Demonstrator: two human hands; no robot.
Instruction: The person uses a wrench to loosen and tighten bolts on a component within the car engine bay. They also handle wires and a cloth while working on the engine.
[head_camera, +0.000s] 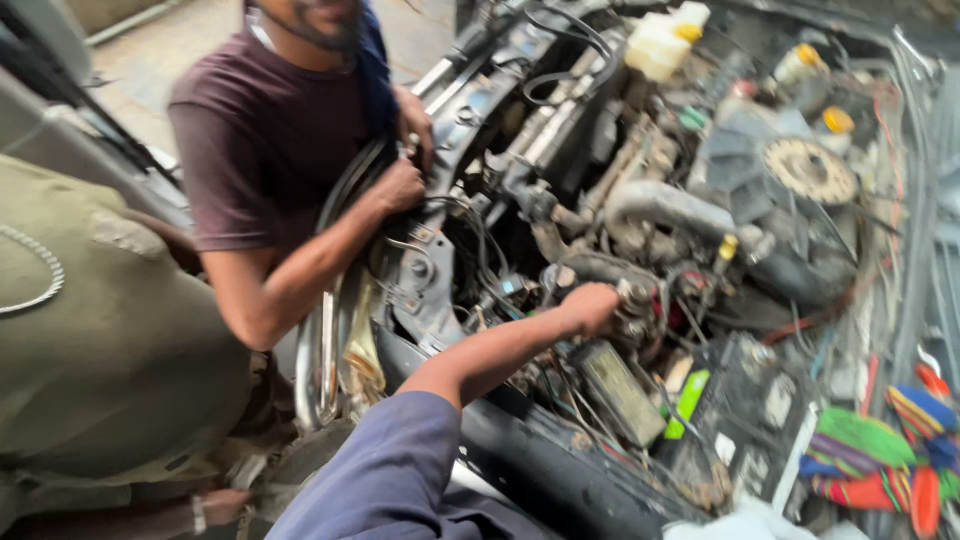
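Observation:
My left hand (590, 306) reaches out on a blue-sleeved arm (400, 470) into an open engine bay. Its fingers are closed around a small metal engine fitting (636, 298) low in the middle of the bay. My right hand is out of view. Across the bay, a person in a maroon shirt (265, 140) leans in, with one hand (400, 185) on a bundle of black hoses and cables at the bay's edge and the other hand (415, 118) just above it.
A black battery (752, 408) sits right of my hand, beside a striped multicoloured cloth (870, 462). A grey hose (668, 205), a round fan hub (810, 170) and a white reservoir (660, 42) lie further back. A person in olive clothing (100, 350) stands at the left.

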